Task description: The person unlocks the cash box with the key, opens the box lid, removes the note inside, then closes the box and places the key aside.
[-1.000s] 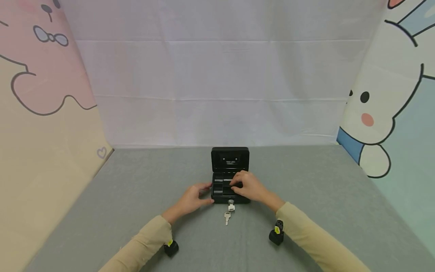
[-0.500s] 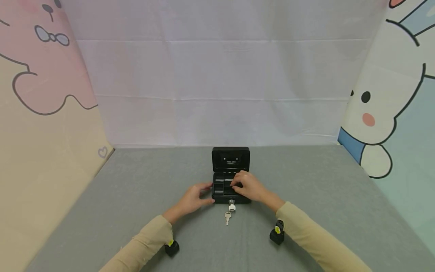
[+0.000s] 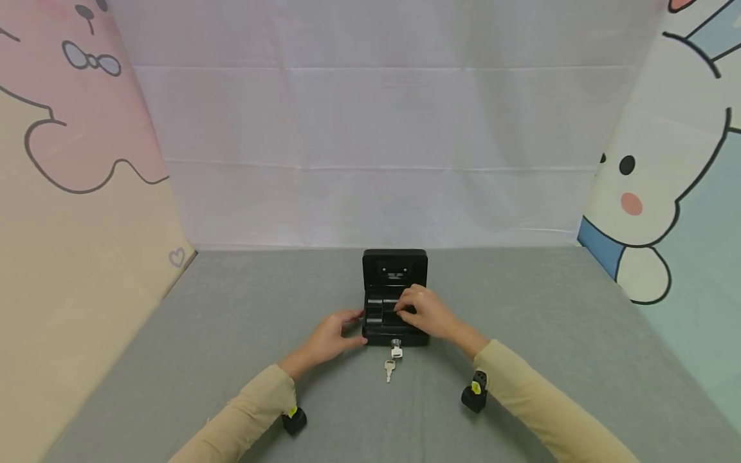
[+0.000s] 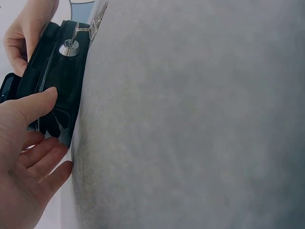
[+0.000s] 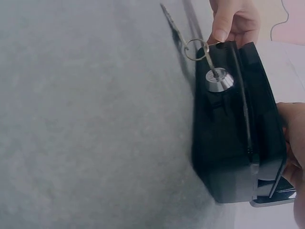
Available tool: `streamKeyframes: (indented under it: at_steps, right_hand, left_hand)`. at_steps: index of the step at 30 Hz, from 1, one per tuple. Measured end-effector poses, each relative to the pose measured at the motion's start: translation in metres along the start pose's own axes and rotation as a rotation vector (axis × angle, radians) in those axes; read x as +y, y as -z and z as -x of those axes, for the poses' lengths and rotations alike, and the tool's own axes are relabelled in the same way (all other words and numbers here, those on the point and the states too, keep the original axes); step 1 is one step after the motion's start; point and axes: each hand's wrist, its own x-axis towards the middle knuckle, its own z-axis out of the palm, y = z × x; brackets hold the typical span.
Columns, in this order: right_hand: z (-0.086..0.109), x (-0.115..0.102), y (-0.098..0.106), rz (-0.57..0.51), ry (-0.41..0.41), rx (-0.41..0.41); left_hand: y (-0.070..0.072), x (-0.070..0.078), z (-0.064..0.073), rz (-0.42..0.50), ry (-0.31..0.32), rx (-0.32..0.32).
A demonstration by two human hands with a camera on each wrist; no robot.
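A black cash box stands on the grey tabletop with its lid up at the back. Its front lock has a key in it, and a second key hangs from the ring onto the cloth. The left hand holds the box's left front corner, thumb on the front face and fingers along the side. Over the box, the right hand pinches the compartmented black inner tray, which sits raised above the rim. The pinching fingertips are partly hidden.
The grey cloth-covered table spreads around the box. Behind it hangs a creased white sheet. Cartoon-printed panels flank the table on both sides. Each sleeve carries a small black wrist camera.
The right hand has moved slightly up, and the tray's back edge has risen with it from the box. The left hand stays at the box's corner.
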Motion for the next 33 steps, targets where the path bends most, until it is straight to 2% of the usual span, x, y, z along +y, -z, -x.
streamKeyframes:
  at_steps: [5,17,26,33]
  right_hand:
    - [-0.002,-0.002,0.006,0.015,0.012,0.014]
    - [0.002,-0.001,0.028,0.021,0.022,0.073]
    - [0.019,0.008,0.048,-0.023,0.021,0.115]
    - [0.038,0.021,0.064,0.008,0.018,0.157]
  left_hand:
    - [0.001,0.003,0.000,0.001,0.008,-0.005]
    - [0.001,0.001,-0.001,-0.020,-0.031,0.002]
    - [0.000,0.001,-0.001,-0.021,-0.037,0.008]
    - [-0.001,0.000,-0.001,-0.028,-0.020,0.011]
